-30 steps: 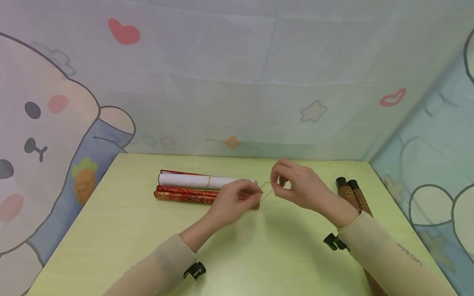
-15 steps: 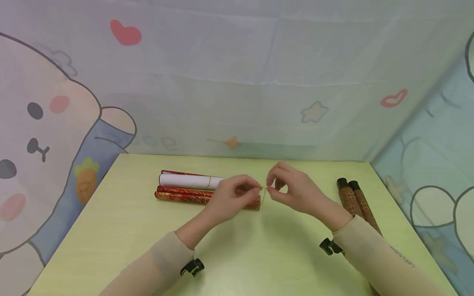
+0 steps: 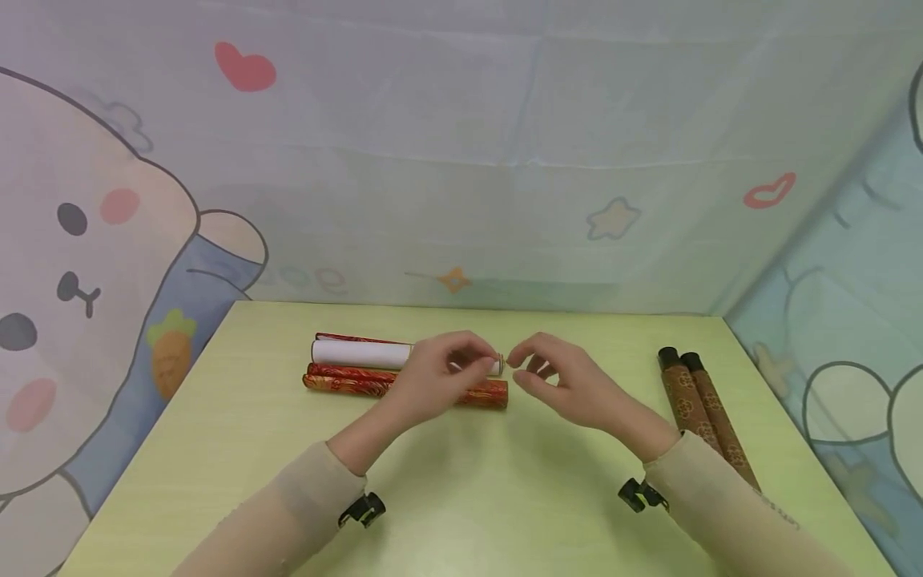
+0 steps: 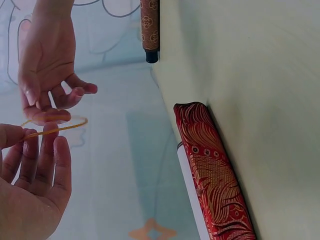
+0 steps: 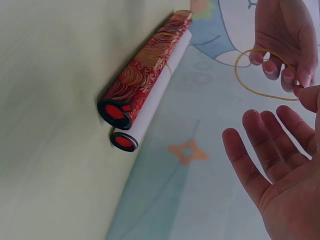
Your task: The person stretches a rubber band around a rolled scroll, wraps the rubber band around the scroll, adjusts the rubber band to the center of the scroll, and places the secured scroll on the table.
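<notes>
A thin yellow rubber band [image 5: 237,75] hangs as a loose loop from the thumb and fingertips of my left hand [image 3: 440,377], which pinch it above the table. My right hand [image 3: 562,377] is just to the right, its thumb and index fingertip slightly apart close to the loop and its other fingers relaxed. Behind and below my left hand lie red-and-gold patterned scrolls [image 3: 353,383] and a white rolled scroll [image 3: 356,353]. In the right wrist view, a yellow band circles the white roll, and the near ends are black with red centres. My left hand covers part of these scrolls in the head view.
Two brown patterned scrolls [image 3: 694,401] with black end knobs lie slanted on the right of the pale yellow table [image 3: 202,449], partly under my right sleeve [image 3: 721,497]. A cartoon-printed cloth [image 3: 433,160] hangs behind the table's back edge.
The band loop, stretched between both hands earlier, now hangs from my left fingers. My right fingertips have parted from it, and both hands have shifted slightly.
</notes>
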A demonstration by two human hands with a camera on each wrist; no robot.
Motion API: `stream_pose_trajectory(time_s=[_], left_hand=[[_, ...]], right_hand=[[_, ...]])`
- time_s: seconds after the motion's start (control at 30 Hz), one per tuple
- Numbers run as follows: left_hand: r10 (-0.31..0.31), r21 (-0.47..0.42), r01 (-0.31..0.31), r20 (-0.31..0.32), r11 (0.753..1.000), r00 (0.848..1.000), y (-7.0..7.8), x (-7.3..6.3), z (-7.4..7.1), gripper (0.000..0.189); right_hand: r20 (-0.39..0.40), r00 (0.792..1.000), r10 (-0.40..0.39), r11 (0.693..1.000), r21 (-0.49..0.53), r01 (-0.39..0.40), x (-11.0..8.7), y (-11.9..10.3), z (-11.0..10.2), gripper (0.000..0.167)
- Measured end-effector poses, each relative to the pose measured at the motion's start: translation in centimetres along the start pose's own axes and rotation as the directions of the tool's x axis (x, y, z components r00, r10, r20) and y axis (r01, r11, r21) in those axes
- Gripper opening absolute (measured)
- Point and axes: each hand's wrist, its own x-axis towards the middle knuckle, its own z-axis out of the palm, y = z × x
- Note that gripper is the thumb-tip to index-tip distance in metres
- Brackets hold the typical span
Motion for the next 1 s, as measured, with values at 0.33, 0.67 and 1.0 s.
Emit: stream_pose_trajectory(time_s=[0.33, 0.67, 1.0], left_hand=[[0.002, 0.0, -0.002, -0.011, 1.0, 1.0, 0.0, 0.1, -0.5, 0.01], [-0.045, -0.13, 0.046, 0.006, 0.99, 0.999, -0.1, 0.1, -0.9, 0.011], [-0.117, -0.479, 0.152, 0.102, 0.865, 0.988, -0.4, -0.1, -1.0, 0.007]], right_hand=[[0.032, 0.997, 0.065, 0.995, 0.073, -0.067, 0.3, 0.4, 1.4, 0.013], [-0.002, 0.998, 0.07, 0.991, 0.111, -0.069, 0.6, 0.4, 1.8, 0.006], [-0.055, 0.997, 0.052, 0.996, 0.082, -0.047, 0.9, 0.2, 1.4, 0.007]])
